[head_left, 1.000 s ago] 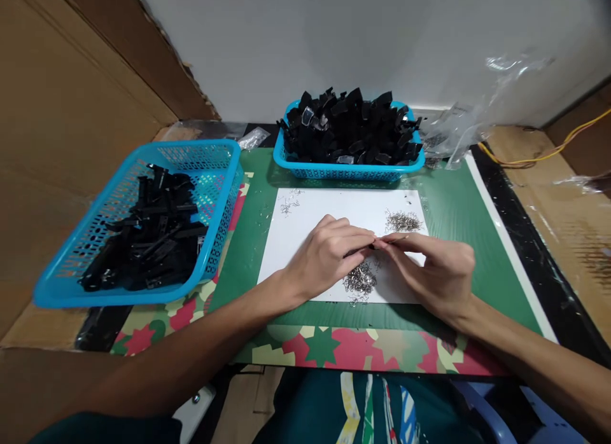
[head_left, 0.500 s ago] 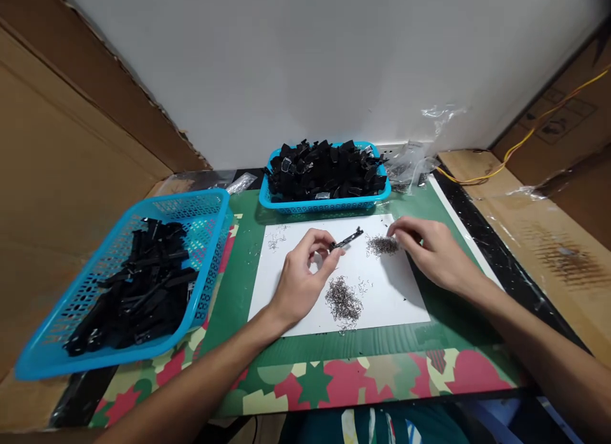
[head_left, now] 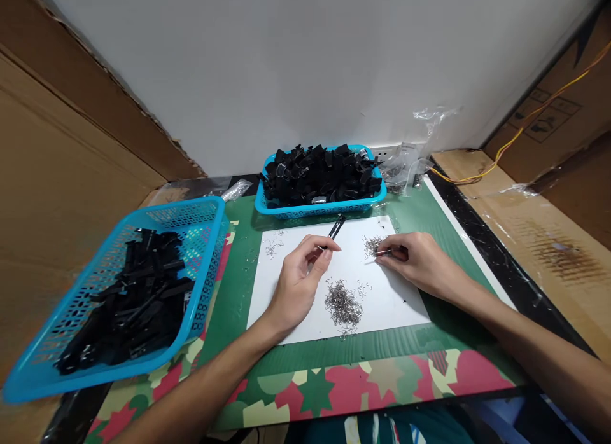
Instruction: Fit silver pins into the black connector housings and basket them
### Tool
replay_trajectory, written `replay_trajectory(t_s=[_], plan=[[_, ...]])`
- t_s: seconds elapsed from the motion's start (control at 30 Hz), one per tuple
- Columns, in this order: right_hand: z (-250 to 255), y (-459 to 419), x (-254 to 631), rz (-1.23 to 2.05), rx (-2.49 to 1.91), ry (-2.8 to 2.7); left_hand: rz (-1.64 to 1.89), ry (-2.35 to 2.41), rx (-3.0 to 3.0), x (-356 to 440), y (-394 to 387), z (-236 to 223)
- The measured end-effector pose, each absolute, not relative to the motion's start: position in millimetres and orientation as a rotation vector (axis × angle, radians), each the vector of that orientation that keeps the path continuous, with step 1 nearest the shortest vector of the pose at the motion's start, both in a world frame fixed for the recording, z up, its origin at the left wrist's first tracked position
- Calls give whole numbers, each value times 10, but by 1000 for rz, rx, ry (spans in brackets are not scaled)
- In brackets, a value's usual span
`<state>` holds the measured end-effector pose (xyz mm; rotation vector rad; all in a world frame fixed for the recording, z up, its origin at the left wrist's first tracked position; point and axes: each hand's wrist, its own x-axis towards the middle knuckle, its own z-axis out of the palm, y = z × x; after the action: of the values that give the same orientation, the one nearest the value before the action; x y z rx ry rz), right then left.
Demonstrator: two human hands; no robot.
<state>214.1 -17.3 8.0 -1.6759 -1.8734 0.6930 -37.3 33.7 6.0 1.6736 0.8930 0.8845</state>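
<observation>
My left hand (head_left: 300, 275) is closed, pinching a narrow black plastic part (head_left: 337, 226) between thumb and fingers above the white sheet. The part is slotted and points up and away from me. My right hand (head_left: 415, 259) is closed at the right edge of the sheet, with a thin metal tool (head_left: 386, 252) in its fingers. Its tip is beside a small pile of tiny bent metal pieces (head_left: 372, 245); whether it holds one I cannot tell. A larger pile of small springs or wire clips (head_left: 344, 304) lies nearer to me on the white sheet (head_left: 296, 326).
A blue basket (head_left: 210, 266) of long black parts stands at the left. Another blue basket (head_left: 319, 210) at the back is heaped with black pieces. Clear plastic bags (head_left: 405, 167) lie beside it. Cardboard and yellow wires (head_left: 501, 152) are at the right. Scattered metal pieces (head_left: 273, 243) lie far left on the sheet.
The black part in my left hand has turned to point more steeply away from me. My right hand has moved slightly left and down, and the thin tool now shows in its fingers.
</observation>
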Motion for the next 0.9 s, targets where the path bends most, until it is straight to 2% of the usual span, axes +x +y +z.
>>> replay_trajectory(t_s=[0.37,0.9], plan=[[100,-145,2232,846,-1604,-1820,811,865,1720,-363,281,69],[82,-181,2197,653,-1653,-1725,816,828,1753,-373,255,81]])
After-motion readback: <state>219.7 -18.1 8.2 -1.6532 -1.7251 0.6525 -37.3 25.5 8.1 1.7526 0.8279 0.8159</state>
